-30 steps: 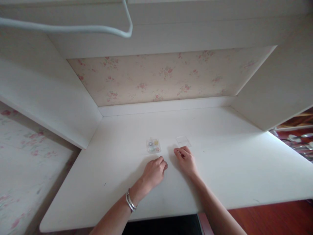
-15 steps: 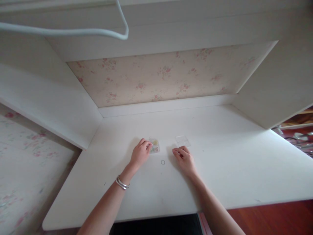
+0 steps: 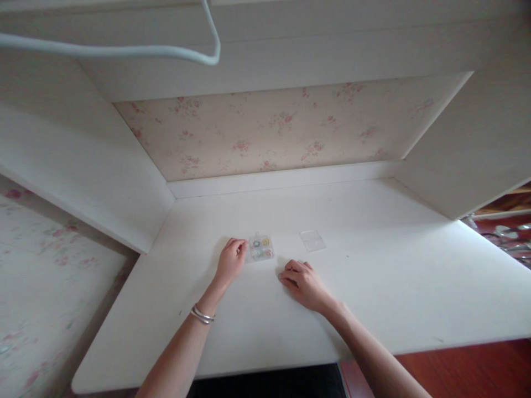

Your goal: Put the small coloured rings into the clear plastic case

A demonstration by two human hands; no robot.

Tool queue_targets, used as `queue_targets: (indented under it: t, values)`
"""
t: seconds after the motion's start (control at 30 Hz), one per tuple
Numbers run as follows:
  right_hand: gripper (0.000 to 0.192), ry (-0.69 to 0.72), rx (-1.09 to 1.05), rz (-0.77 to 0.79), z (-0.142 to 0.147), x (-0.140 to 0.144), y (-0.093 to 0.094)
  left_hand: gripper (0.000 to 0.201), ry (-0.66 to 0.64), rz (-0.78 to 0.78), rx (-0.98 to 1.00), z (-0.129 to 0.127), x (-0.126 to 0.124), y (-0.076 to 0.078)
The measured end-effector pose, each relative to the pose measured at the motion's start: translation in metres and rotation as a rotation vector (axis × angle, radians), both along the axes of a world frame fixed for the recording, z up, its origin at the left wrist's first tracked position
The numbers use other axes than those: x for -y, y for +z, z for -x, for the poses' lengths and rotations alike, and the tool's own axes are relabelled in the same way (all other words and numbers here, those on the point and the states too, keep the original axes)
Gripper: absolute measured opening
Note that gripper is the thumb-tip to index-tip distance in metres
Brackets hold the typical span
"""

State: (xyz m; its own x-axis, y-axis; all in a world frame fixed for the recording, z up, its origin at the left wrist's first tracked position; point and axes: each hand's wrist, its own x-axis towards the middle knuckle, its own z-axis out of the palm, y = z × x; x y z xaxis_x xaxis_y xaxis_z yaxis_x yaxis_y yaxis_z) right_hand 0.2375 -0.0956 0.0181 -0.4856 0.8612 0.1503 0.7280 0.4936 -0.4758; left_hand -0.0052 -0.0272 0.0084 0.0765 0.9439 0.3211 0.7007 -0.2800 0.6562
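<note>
A small clear plastic box (image 3: pixel 262 255) with compartments lies open on the white desktop, small coloured rings or bands inside it. My left hand (image 3: pixel 231 257) is at the box's left edge, its fingers curled together. Whether it grips the edge or anything else is hidden. To the lower right of the box, my right hand (image 3: pixel 305 283) rests low over the desk. Its thumb and fingertips are pinched on a small thin ring (image 3: pixel 280 276), which shows only in part. A flat clear lid (image 3: pixel 313 241) lies apart from the box, beyond my right hand.
The white desk (image 3: pixel 373 298) has side panels left and right and a low ledge along the flowered back wall. A white bent rod (image 3: pixel 124 52) hangs across the upper left. Metal objects (image 3: pixel 514 232) stand beyond the right edge.
My left hand has drawn back left, uncovering more of the box. My right hand has moved left and nearer to me, onto the thin ring that lay uncovered on the desk.
</note>
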Motion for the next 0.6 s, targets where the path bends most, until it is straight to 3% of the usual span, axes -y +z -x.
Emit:
queue_targets:
  t: [0.2,0.3,0.43,0.6]
  values:
    - [0.019,-0.006,0.098,0.004,0.015,0.001,0.005,0.026,-0.015,0.079,0.110,0.011,0.019,-0.008]
    - [0.018,-0.016,-0.022,0.027,0.024,-0.004,0.004,0.024,-0.040,0.091,0.138,0.015,0.020,-0.009]
    - [0.017,-0.139,-0.232,-0.034,0.039,-0.022,-0.001,0.023,-0.048,0.100,0.168,0.016,0.021,-0.009]
    - [0.017,-0.221,-0.301,-0.143,0.064,-0.056,-0.003,0.024,-0.049,0.106,0.213,0.014,0.023,-0.008]
